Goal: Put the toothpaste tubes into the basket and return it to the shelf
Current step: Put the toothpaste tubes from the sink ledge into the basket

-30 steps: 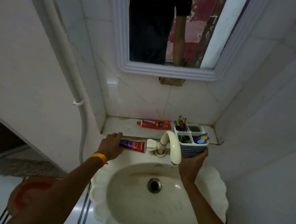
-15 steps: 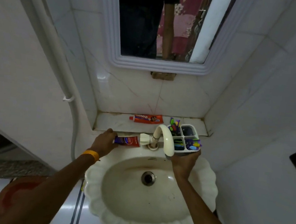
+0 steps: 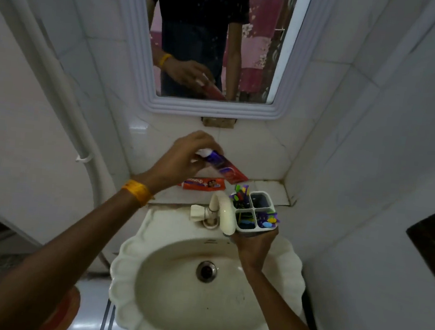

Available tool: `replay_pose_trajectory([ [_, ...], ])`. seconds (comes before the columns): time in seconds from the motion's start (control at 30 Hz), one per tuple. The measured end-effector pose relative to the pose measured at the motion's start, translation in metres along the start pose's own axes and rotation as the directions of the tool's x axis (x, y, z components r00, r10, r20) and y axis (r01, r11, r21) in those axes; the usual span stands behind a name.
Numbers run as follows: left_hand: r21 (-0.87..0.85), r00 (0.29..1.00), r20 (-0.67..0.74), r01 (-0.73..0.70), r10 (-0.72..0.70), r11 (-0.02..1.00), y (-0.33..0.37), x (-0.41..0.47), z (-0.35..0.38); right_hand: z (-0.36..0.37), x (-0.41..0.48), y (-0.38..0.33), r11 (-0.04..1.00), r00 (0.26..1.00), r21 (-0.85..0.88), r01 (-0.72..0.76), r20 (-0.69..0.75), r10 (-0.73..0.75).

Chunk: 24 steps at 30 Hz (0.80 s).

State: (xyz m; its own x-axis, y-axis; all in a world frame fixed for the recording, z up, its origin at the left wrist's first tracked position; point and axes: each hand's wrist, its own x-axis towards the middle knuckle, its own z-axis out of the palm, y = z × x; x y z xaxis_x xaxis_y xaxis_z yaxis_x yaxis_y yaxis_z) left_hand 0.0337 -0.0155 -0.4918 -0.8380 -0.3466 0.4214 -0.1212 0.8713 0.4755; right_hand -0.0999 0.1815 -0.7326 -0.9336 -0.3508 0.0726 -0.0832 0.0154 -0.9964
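Observation:
My left hand [image 3: 182, 158] grips a red and purple toothpaste tube [image 3: 226, 168] by its cap end, held in the air and slanting down to the right, its flat end just above the basket. A second, orange toothpaste tube [image 3: 204, 184] lies flat on the marble shelf [image 3: 275, 190]. My right hand [image 3: 254, 244] holds the white four-compartment basket [image 3: 254, 229] from below, over the sink's back rim. Three compartments hold colourful toothbrushes and small items; the back right one looks dark and bare.
A cream tap [image 3: 220, 211] stands just left of the basket. The scalloped sink [image 3: 125, 283] lies below. A mirror [image 3: 212, 39] hangs above the shelf. A white pipe [image 3: 66, 91] runs down the left wall. An orange bucket [image 3: 67, 310] sits on the floor.
My left hand lifted the red and purple tube off the sink rim and carried it up and right, over the basket. My right hand kept hold of the basket.

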Motion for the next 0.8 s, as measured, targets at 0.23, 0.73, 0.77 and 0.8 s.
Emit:
replay_pose_trajectory([
  [0.23, 0.012, 0.969, 0.197, -0.157, 0.152, 0.988, 0.033, 0.056, 0.079, 0.0, -0.001, 0.001, 0.999, 1.0, -0.032, -0.022, -0.022, 0.021],
  [0.73, 0.171, 0.849, 0.526, -0.05, -0.048, 0.984, 0.025, 0.078, 0.148, -0.003, 0.002, 0.009, 1.0, 1.0, -0.027, -0.011, 0.004, 0.011],
  [0.77, 0.185, 0.847, 0.53, -0.074, -0.036, 0.98, 0.025, 0.08, 0.148, -0.003, 0.004, 0.008, 0.999, 1.0, -0.046, 0.006, 0.015, -0.005],
  [0.8, 0.202, 0.848, 0.53, -0.093, -0.029, 0.975, 0.024, 0.081, 0.147, -0.003, 0.006, 0.007, 0.997, 0.999, -0.067, 0.024, 0.029, -0.022],
])
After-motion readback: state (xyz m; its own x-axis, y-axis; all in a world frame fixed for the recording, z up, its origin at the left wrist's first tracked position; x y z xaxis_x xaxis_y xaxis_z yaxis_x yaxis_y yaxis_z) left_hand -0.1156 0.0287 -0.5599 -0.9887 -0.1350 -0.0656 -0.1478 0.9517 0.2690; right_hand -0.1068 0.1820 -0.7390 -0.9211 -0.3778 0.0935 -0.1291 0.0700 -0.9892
